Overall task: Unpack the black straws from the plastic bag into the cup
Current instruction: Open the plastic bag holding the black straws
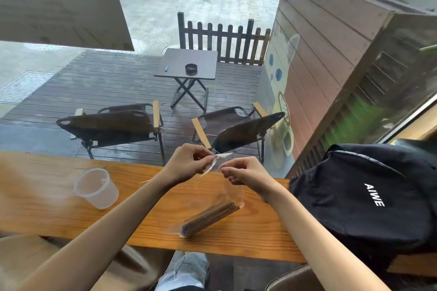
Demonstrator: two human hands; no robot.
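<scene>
With the left hand (189, 163) and right hand (243, 176) each pinching the plastic bag (227, 186) mouth above the table (146, 198), pull evenly apart so the black straws (209, 218) stay inside, clear of the cup (95, 188).

Both forearms are bare from the bottom edge of the view to the wrists, with no sleeve showing. The left hand (189, 163) and the right hand (248, 178) are bare, with short nails. Between the arms, low down, a knee shows in light, faded blue jeans (183, 271).
</scene>
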